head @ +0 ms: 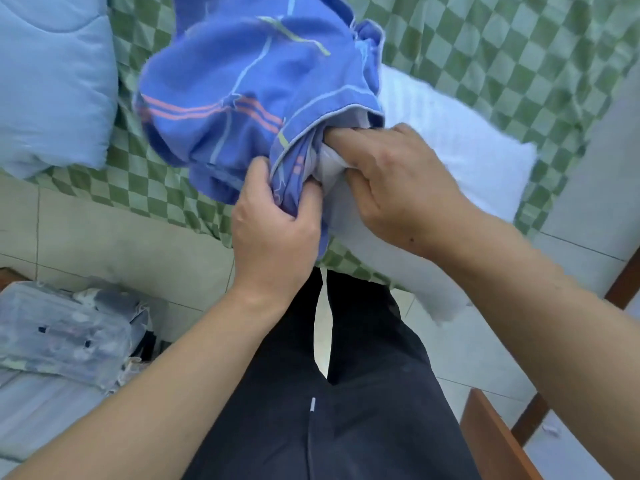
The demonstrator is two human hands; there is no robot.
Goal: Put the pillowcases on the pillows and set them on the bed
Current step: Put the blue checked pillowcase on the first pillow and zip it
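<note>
A blue pillowcase (pixel 242 81) with pink and pale stripes bulges in the upper middle, held above the bed. My left hand (pixel 273 220) grips its open hem from below. My right hand (pixel 391 181) pinches a white pillow corner (pixel 329 164) at the pillowcase's mouth, fingers partly inside the opening. A second bare white pillow (pixel 467 140) lies on the green checked bedsheet (pixel 502 46) behind my right hand. How much of the pillow sits inside the pillowcase is hidden.
A light blue quilted duvet (pixel 48 81) lies at the upper left on the bed. Folded patterned bedding (pixel 62 334) sits at the lower left. A brown wooden furniture edge (pixel 498 441) stands at the lower right on the tiled floor (pixel 104 233).
</note>
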